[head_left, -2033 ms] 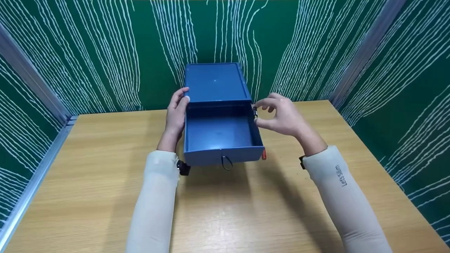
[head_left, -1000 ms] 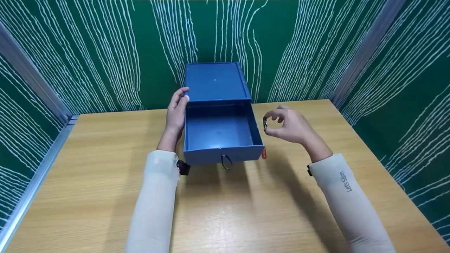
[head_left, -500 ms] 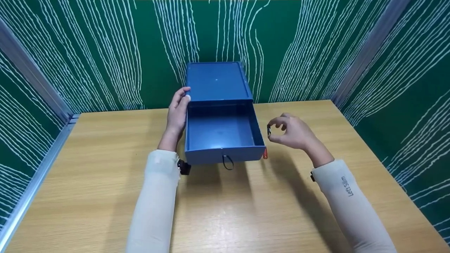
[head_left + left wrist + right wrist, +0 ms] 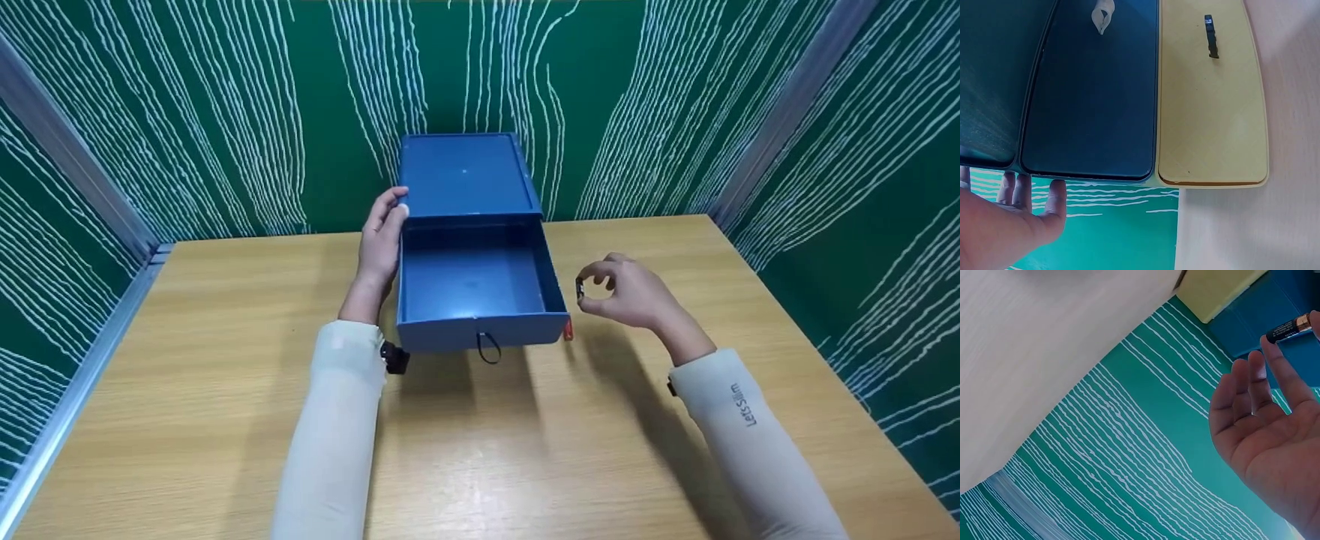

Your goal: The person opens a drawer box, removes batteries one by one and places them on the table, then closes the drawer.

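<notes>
A blue drawer unit (image 4: 472, 176) stands at the back of the table, its top drawer (image 4: 472, 285) pulled out, with nothing visible inside. My left hand (image 4: 380, 240) rests against the unit's left side, thumb near the front edge of the top. In the left wrist view, straight fingers (image 4: 1055, 197) touch the side beside the lower drawers. Off to the right of the drawer, in the air, my right hand (image 4: 630, 295) pinches a small battery (image 4: 580, 289) between thumb and index finger. The right wrist view shows this black and copper battery (image 4: 1289, 328) in front of the unit.
A black loop (image 4: 489, 349) hangs from the drawer front. Some red piece (image 4: 568, 328) shows by its right corner. Beneath sit another dark blue drawer (image 4: 1095, 101) and a yellow one (image 4: 1213, 107). Patterned green walls (image 4: 345, 112) enclose the wooden table (image 4: 225, 375).
My right hand has drawn the battery away from the drawer's right edge, rightward and nearer to me, slowing lately. My left hand and the drawer have stayed in place.
</notes>
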`<action>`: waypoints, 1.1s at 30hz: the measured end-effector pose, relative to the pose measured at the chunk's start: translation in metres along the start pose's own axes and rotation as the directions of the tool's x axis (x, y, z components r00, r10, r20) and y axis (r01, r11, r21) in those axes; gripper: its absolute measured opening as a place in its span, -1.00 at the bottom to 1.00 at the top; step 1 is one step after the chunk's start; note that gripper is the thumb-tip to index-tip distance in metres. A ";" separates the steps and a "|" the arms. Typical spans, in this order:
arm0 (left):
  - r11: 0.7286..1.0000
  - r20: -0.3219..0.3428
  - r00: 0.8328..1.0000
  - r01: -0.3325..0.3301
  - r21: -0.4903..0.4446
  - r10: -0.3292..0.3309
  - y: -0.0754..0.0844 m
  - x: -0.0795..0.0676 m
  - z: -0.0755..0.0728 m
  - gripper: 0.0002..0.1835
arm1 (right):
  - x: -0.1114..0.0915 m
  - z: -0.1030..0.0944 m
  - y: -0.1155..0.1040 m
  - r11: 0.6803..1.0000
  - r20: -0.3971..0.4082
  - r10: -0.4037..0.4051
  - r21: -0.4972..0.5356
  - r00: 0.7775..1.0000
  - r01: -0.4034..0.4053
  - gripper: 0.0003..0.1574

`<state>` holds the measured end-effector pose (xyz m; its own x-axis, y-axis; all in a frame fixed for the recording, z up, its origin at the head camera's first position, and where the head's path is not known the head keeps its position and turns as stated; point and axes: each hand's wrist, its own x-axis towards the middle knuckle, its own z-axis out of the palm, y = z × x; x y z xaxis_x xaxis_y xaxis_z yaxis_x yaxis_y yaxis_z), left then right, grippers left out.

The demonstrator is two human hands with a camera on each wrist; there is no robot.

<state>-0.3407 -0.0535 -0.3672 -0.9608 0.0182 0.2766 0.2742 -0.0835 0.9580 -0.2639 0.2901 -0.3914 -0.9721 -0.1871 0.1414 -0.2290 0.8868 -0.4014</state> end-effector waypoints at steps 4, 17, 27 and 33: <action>1.000 -0.001 1.000 -0.003 0.000 0.003 0.000 -0.001 0.000 -0.67 | -0.001 0.005 0.005 1.000 0.025 -0.004 0.001 1.000 0.004 -0.56; 0.999 0.018 0.999 0.041 0.005 -0.041 0.019 -0.013 0.002 -0.64 | -0.004 0.020 0.019 0.999 0.063 0.054 -0.003 0.997 -0.053 -0.53; 1.000 -0.004 1.000 0.026 -0.008 -0.026 0.000 -0.002 -0.001 -0.67 | -0.008 0.029 0.028 0.998 0.107 0.061 -0.005 0.992 -0.061 -0.55; 1.000 -0.001 1.000 0.028 0.001 -0.028 0.002 -0.002 -0.001 -0.66 | -0.006 0.033 0.030 0.997 0.110 0.071 -0.021 0.991 -0.069 -0.57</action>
<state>-0.3387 -0.0543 -0.3658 -0.9681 0.0195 0.2499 0.2475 -0.0821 0.9654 -0.2664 0.3040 -0.4343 -0.9855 -0.1689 0.0126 -0.1603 0.9061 -0.3914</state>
